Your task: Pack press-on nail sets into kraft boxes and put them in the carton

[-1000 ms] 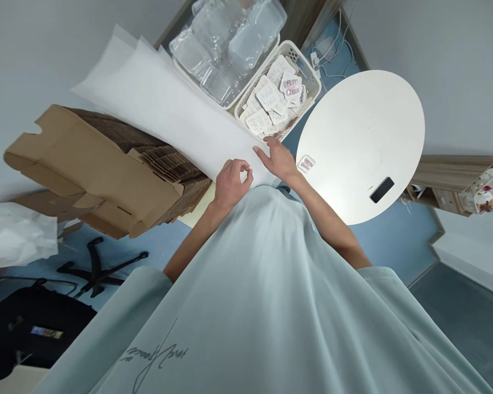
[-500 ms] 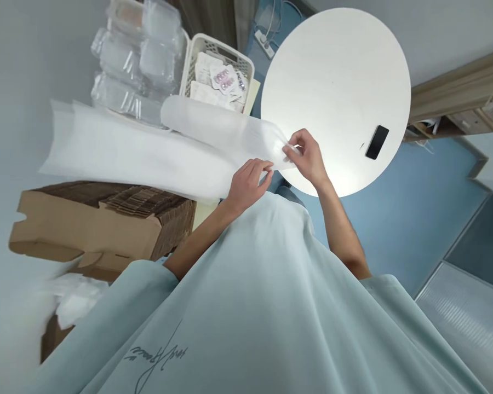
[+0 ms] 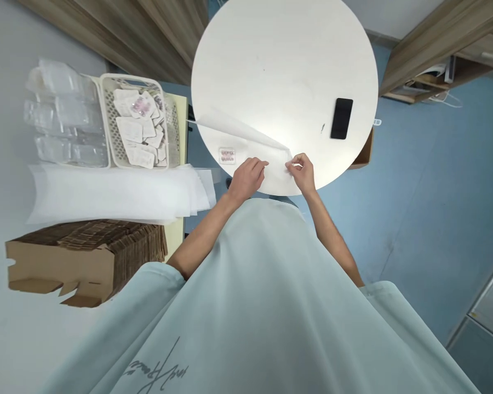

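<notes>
A thin, translucent white sheet (image 3: 248,131) stretches over the near part of the round table, with one long edge lifted. My right hand (image 3: 304,172) pinches its right end between thumb and fingertips. Near the table's front edge, my left hand (image 3: 247,178) has its index finger stretched out and its thumb apart, beside the sheet; nothing shows in it. Just left of that hand lies a small clear pack with pink pieces (image 3: 227,156).
A black phone (image 3: 342,119) lies on the round white table (image 3: 296,65). On the left stand a basket of small packs (image 3: 137,128), clear plastic boxes (image 3: 69,112), a stack of white sheets (image 3: 119,191) and folded brown cardboard boxes (image 3: 66,265).
My view and both hands have turned from the side stack toward the round table. The sheet has come away from the stack and over the table, still in my right hand's pinch.
</notes>
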`<action>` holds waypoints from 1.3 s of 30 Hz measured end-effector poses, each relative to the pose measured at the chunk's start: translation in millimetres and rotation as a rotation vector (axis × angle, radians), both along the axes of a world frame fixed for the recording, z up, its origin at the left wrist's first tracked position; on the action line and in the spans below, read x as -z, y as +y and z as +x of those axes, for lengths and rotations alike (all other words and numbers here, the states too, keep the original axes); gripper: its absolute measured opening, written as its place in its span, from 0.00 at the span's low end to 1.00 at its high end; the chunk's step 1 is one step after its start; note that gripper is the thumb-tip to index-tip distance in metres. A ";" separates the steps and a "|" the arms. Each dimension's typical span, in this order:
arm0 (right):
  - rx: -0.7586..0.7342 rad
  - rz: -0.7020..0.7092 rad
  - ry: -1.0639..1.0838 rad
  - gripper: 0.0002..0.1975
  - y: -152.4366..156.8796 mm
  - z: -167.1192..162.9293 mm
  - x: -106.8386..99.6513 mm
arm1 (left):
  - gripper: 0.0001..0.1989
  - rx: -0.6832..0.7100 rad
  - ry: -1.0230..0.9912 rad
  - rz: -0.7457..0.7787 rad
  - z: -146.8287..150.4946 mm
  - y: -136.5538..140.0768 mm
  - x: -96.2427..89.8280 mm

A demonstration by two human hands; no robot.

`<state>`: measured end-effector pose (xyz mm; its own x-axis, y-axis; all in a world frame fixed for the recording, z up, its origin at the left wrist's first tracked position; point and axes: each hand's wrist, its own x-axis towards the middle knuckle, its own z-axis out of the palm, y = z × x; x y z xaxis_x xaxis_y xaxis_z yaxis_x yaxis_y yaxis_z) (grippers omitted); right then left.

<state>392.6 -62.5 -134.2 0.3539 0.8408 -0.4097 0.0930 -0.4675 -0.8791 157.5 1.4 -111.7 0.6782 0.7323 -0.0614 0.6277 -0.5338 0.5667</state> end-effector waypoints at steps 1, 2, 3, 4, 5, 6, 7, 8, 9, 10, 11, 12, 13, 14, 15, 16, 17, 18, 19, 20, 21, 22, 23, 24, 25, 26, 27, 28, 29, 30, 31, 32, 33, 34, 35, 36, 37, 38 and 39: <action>0.003 -0.018 0.009 0.21 -4.0 10.5 8.4 | 0.20 0.025 0.049 -0.020 12.6 -0.9 6.1; 0.002 -0.037 0.014 0.19 -7.4 20.2 16.5 | 0.21 0.047 0.099 -0.041 24.3 -2.0 12.2; -0.004 -0.059 0.014 0.18 -10.2 29.2 24.2 | 0.21 0.066 0.149 -0.061 34.8 -3.3 18.0; -0.015 -0.083 0.009 0.16 -12.3 37.2 31.4 | 0.22 0.082 0.197 -0.082 44.2 -4.8 23.6; -0.030 -0.107 -0.001 0.14 -13.8 44.2 38.2 | 0.23 0.095 0.241 -0.102 52.3 -6.4 28.9; -0.047 -0.131 -0.013 0.13 -14.7 50.3 44.5 | 0.24 0.105 0.280 -0.122 59.1 -8.1 34.0; -0.065 -0.155 -0.025 0.12 -15.0 55.3 50.5 | 0.25 0.113 0.314 -0.142 64.6 -9.7 38.8; -0.080 -0.177 -0.034 0.11 -14.8 59.5 56.2 | 0.25 0.119 0.345 -0.163 69.1 -11.2 43.4; -0.091 -0.197 -0.040 0.11 -14.3 62.7 61.6 | 0.26 0.122 0.373 -0.186 72.6 -12.5 47.9; -0.100 -0.214 -0.043 0.10 -13.6 65.3 66.7 | 0.26 0.121 0.400 -0.211 75.3 -13.7 52.1; -0.109 -0.229 -0.045 0.10 -12.8 67.3 71.4 | 0.27 0.117 0.428 -0.237 77.3 -14.6 56.2; -0.119 -0.241 -0.047 0.10 -12.0 69.0 75.8 | 0.27 0.111 0.456 -0.263 79.0 -15.4 60.0; -0.130 -0.251 -0.051 0.09 -11.4 70.4 79.7 | 0.27 0.103 0.480 -0.288 80.4 -15.9 63.5; -0.143 -0.258 -0.056 0.09 -10.8 71.7 83.0 | 0.27 0.094 0.497 -0.310 81.6 -16.3 66.7; -0.157 -0.265 -0.062 0.09 -10.3 73.0 85.5 | 0.27 0.084 0.508 -0.327 82.8 -16.4 69.5; -0.173 -0.271 -0.069 0.08 -9.7 74.2 87.3 | 0.27 0.073 0.511 -0.339 84.0 -16.4 71.9; -0.191 -0.275 -0.074 0.07 -9.1 75.5 88.3 | 0.27 0.062 0.510 -0.347 85.3 -16.1 74.0; -0.210 -0.279 -0.078 0.07 -8.2 76.7 88.6 | 0.28 0.052 0.510 -0.351 86.6 -15.6 75.8; -0.228 -0.282 -0.081 0.06 -7.0 77.6 88.3 | 0.28 0.043 0.512 -0.354 88.0 -14.8 77.3; -0.246 -0.286 -0.084 0.06 -5.4 78.3 87.6 | 0.29 0.035 0.518 -0.356 89.5 -13.8 78.6; -0.262 -0.291 -0.087 0.05 -3.4 78.8 86.8 | 0.30 0.026 0.525 -0.358 90.8 -12.6 79.9; -0.276 -0.299 -0.092 0.05 -1.1 78.9 85.9 | 0.30 0.018 0.531 -0.363 92.1 -11.2 81.1; -0.287 -0.310 -0.101 0.04 1.6 78.7 85.2 | 0.31 0.009 0.534 -0.368 93.1 -9.6 82.4; -0.298 -0.322 -0.112 0.02 4.4 78.3 84.8 | 0.33 -0.001 0.532 -0.373 94.0 -7.9 83.8; -0.307 -0.333 -0.125 0.02 7.4 77.8 84.7 | 0.34 -0.011 0.528 -0.378 94.6 -6.3 85.2; -0.315 -0.345 -0.141 0.02 10.4 77.4 84.9 | 0.35 -0.020 0.523 -0.383 94.9 -4.6 86.6; -0.324 -0.354 -0.157 0.03 13.4 77.3 85.2 | 0.36 -0.026 0.519 -0.390 95.2 -3.0 87.8; -0.336 -0.361 -0.173 0.04 16.3 77.6 85.7 | 0.37 -0.031 0.516 -0.397 95.3 -1.6 88.8; -0.352 -0.364 -0.190 0.05 19.2 78.7 86.1 | 0.37 -0.032 0.516 -0.404 95.5 -0.2 89.5; -0.371 -0.364 -0.207 0.05 22.2 80.7 86.4 | 0.38 -0.030 0.520 -0.412 95.6 1.2 89.9; -0.392 -0.361 -0.224 0.05 25.4 83.8 86.6 | 0.38 -0.024 0.526 -0.417 95.8 2.4 90.0; -0.413 -0.354 -0.243 0.05 28.8 88.3 86.8 | 0.38 -0.014 0.533 -0.422 96.0 3.7 89.8; -0.426 -0.345 -0.263 0.05 32.6 94.3 86.9 | 0.38 -0.004 0.542 -0.427 96.1 4.9 89.3; -0.427 -0.333 -0.285 0.05 36.9 101.9 87.2 | 0.38 0.006 0.552 -0.432 96.1 6.2 88.6; -0.417 -0.317 -0.309 0.05 41.8 111.0 87.7 | 0.38 0.015 0.562 -0.440 96.1 7.3 87.9; -0.391 -0.296 -0.336 0.05 47.4 121.6 88.3 | 0.38 0.022 0.571 -0.446 95.9 8.5 87.1; -0.354 -0.267 -0.364 0.05 53.6 133.4 89.3 | 0.37 0.028 0.578 -0.453 95.6 9.5 86.4; -0.311 -0.231 -0.391 0.07 60.5 146.2 90.4 | 0.37 0.033 0.581 -0.460 95.3 10.6 85.6; -0.266 -0.186 -0.424 0.09 68.0 159.6 91.7 | 0.37 0.036 0.580 -0.466 94.9 11.6 84.9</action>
<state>552.2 5.5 -225.9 0.3051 0.8508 -0.4279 0.5588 -0.5238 -0.6430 252.4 12.9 -196.7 0.4656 0.5207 -0.7156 0.8814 -0.3456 0.3221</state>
